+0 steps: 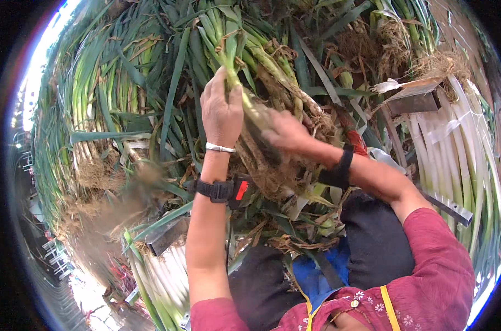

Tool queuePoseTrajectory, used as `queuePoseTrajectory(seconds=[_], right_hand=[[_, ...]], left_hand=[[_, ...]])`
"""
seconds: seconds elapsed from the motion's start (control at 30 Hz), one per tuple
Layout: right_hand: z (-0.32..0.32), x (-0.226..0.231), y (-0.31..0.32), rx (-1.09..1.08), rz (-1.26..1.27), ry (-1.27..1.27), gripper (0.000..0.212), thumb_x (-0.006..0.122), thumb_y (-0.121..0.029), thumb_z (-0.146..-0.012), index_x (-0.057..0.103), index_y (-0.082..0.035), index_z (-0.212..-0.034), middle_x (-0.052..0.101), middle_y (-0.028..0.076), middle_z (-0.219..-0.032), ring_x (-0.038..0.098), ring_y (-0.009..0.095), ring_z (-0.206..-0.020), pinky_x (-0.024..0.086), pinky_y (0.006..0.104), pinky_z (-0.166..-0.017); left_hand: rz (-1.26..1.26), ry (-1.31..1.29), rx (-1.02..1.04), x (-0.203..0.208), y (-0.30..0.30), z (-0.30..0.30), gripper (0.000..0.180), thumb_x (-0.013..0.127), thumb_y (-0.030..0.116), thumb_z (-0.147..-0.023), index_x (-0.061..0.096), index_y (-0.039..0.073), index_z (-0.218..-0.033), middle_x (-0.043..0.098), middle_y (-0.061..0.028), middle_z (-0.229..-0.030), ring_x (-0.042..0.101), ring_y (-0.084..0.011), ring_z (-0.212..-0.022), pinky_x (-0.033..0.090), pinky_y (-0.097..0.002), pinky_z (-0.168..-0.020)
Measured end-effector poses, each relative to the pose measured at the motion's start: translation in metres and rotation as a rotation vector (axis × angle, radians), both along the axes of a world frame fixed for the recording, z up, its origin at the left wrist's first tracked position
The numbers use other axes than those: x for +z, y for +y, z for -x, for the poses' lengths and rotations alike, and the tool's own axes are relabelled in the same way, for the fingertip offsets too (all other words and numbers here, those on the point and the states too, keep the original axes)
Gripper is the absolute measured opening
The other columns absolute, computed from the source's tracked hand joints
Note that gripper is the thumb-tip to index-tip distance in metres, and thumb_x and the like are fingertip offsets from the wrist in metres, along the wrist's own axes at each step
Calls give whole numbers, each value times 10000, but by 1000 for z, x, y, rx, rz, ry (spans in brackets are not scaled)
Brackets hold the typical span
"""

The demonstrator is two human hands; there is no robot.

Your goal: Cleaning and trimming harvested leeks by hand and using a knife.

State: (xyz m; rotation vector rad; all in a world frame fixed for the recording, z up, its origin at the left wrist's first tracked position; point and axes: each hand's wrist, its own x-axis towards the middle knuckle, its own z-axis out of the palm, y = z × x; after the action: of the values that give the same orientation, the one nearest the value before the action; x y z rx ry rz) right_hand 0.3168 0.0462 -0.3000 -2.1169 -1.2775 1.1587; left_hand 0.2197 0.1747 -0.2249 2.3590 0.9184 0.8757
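Magenta sleeves (438, 259) and a dark apron over the lap (372, 237) fill the lower edge, closest to the lens, and both bare forearms rise from there toward a heap of green onions. Higher up, the left hand (221, 107) is closed around the green upper part of one stalk (245, 99), thumb and fingers wrapped about it, seemingly to keep it steady and taut. A silver bangle (220, 148) and a black strap with a small device (223, 190) sit on that wrist. To the right, the right hand (281, 131) is pressed over the lower, root-end part of the same stalk, fingers curled down on it; motion blur hides whether it pinches loose skin or the whole stem. A black band (341, 168) circles that wrist. The stalk lies slanted between the two hands, above the lap, its muddy roots (272, 176) hanging toward the body, which keeps dirt and trimmings falling onto the apron. Untrimmed onion bundles (107, 105) with earthy roots are stacked on the left and ahead. Cleaned white stalks (460, 143) lie side by side on the right, and more lie at lower left (162, 276), apart from the dirty ones. Dry husks and leaf scraps (283, 231) litter the space between the knees.
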Motion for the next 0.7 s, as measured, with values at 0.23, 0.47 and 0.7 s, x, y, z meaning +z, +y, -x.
queuePoseTrajectory(seconds=[0.23,0.47,0.7], right_hand=[[72,42,-12,121,-553,140,855,673,-293,-734,186,-37,-1390,364,294,-1234,535,467,-984,482,491,-823],[21,-11,-14,114,-573,91,310,624,-237,-816,612,-114,-1101,591,165,-1102,582,368,-956,486,437,-790],[-5,-24,-4,31,-159,5,431,618,-344,-835,596,59,-985,610,262,-961,581,421,-895,469,456,-784]], left_hand=[[274,670,-562,2,9,-12,350,494,240,-926,565,73,-1224,595,-91,-1209,532,-279,-1136,409,-382,-966],[-280,1163,-535,-29,18,31,436,477,466,-882,744,135,-784,648,-11,-950,513,-204,-1092,352,-405,-927],[-140,1127,-600,3,54,50,401,492,431,-863,722,114,-780,656,6,-929,534,-160,-1074,361,-359,-911]])
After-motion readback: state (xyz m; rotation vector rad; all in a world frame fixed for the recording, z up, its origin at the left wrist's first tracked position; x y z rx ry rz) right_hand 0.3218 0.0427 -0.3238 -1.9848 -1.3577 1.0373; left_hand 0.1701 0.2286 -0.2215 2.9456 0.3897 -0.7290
